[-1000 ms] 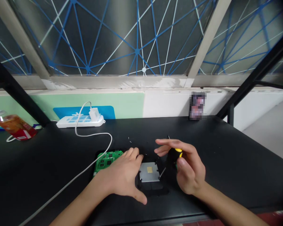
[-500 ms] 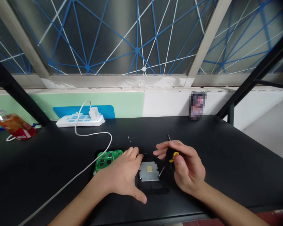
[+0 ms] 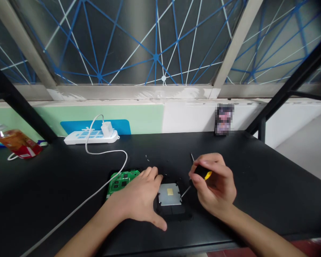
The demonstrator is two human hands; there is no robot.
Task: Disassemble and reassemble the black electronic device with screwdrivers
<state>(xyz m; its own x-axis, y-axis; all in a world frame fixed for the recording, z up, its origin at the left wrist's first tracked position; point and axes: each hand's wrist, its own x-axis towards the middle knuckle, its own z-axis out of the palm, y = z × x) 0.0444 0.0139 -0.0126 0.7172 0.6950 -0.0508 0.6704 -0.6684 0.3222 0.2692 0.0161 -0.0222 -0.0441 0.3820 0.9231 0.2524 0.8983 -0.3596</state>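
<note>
My left hand lies spread over the left side of a black housing, its thumb apart from the fingers. A silver metal plate with a small yellowish square sits in that housing. My right hand is closed around the black and yellow handle of a screwdriver. The tilted shaft reaches down to the plate's right edge. Left of the plate, a green circuit board is partly covered by my left hand. Behind my right hand, another thin metal rod shows only in part.
A white cable crosses the black table and the board from a power strip. A bottle leans at the far left. Tiny screws lie behind the board. A pixelated upright object stands by the wall.
My right hand's fingers have curled in round the screwdriver handle, which now leans further right. The screwdriver tip remains near the plate's right edge. My left hand has stayed in place.
</note>
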